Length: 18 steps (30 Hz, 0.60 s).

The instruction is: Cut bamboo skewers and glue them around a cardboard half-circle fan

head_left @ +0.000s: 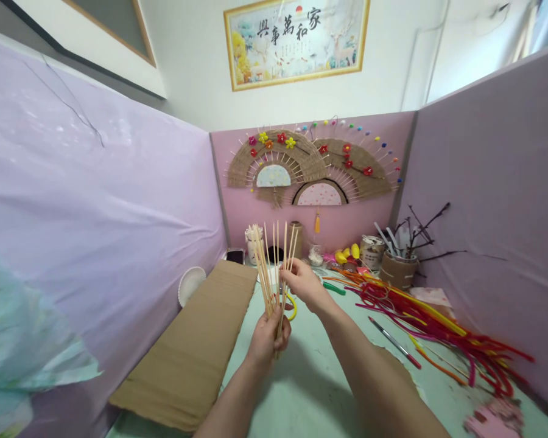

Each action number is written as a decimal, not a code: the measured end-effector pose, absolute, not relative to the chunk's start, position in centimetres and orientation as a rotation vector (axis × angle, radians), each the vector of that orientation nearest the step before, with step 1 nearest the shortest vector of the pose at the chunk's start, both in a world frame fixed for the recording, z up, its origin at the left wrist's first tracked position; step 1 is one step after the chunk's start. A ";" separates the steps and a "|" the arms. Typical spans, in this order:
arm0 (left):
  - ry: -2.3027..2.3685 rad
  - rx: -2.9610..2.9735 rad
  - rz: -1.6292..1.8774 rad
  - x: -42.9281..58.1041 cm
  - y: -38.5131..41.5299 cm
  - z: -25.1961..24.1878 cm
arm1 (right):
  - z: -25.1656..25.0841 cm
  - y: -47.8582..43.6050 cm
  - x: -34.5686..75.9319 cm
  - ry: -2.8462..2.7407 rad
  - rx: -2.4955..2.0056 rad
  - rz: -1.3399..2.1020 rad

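A bundle of thin pointed bamboo skewers (265, 277) stands upright over the middle of the table, fanned out at the top. My left hand (268, 337) is closed around their lower ends. Higher up on the right side of the bundle, my right hand (300, 281) pinches one or more of the skewers between thumb and fingers; exactly how many is hidden. Behind the skewers lies a tool with a yellow handle (292, 307), partly covered by my hands. A green handle (334, 288) shows just beyond my right wrist.
Left of my hands lies a large cardboard sheet (196, 347). On the right are red and yellow pipe cleaners (420, 316), a pen (395, 342) and a pot with twigs (398, 271). Decorated fans (278, 149) hang on the pink back panel (256, 213). Lilac partitions (488, 201) rise at both sides.
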<state>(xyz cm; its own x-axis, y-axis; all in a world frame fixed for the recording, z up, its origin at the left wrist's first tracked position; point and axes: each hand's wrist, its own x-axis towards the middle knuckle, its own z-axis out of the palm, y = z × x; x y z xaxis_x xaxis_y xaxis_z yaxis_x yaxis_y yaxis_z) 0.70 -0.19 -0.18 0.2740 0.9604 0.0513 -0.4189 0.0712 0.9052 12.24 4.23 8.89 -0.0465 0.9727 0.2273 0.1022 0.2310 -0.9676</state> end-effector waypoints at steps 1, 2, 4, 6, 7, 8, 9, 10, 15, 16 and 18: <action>0.695 0.994 1.173 0.7 -0.2 -0.2 | 8.9 4.2 12.2 -1.407 -1.098 1.006; 0.701 0.990 1.175 0.7 -0.2 -0.3 | 8.9 4.2 12.2 -1.402 -1.101 1.005; 0.712 0.984 1.181 0.8 -0.1 -0.3 | 8.9 4.3 12.2 -1.393 -1.101 1.003; 0.713 0.984 1.179 0.8 -0.1 -0.5 | 8.9 4.2 12.2 -1.387 -1.102 1.012; 0.709 0.987 1.174 0.7 0.0 -0.5 | 8.9 4.2 12.2 -1.383 -1.102 1.022; 0.704 0.990 1.170 0.7 0.0 -0.6 | 8.9 4.2 12.3 -1.379 -1.102 1.036; 0.698 0.992 1.166 0.7 0.1 -0.6 | 9.0 4.1 12.3 -1.376 -1.099 1.051; 0.695 0.992 1.162 0.7 0.1 -0.7 | 9.0 4.1 12.3 -1.376 -1.093 1.068; 0.703 0.994 1.143 0.7 0.2 -0.8 | 9.1 4.1 12.3 -1.416 -1.071 1.090; 0.704 0.995 1.138 0.7 0.1 -0.8 | 9.1 4.1 12.3 -1.421 -1.071 1.088; 0.703 0.991 1.128 0.8 0.0 -0.7 | 9.0 4.2 12.3 -1.419 -1.070 1.078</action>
